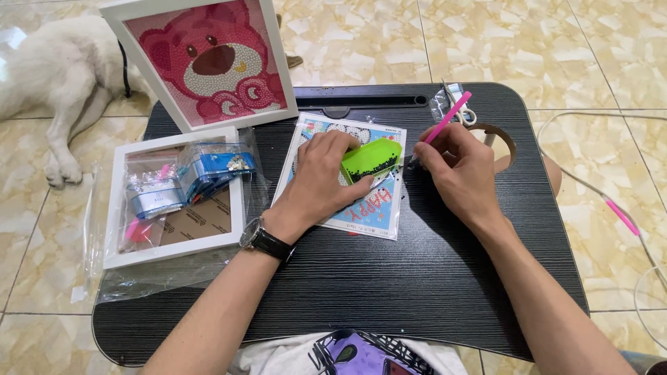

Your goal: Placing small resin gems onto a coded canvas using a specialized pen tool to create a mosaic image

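Observation:
My left hand [326, 177] rests on a small diamond-painting canvas [361, 215] and holds a green bead tray [373, 158] tilted on it; dark beads lie along the tray's lower edge. My right hand [455, 167] grips a pink applicator pen [448, 117] like a pencil, its tip down beside the tray's right end. A black watch is on my left wrist. The canvas lies on a black lap desk [389, 278].
A finished pink bear picture in a white frame [208, 59] leans at the desk's back left. A white frame [174, 198] holds plastic bags of beads. A white dog [55, 76] lies on the tiled floor at left. A cable [611, 201] runs at right.

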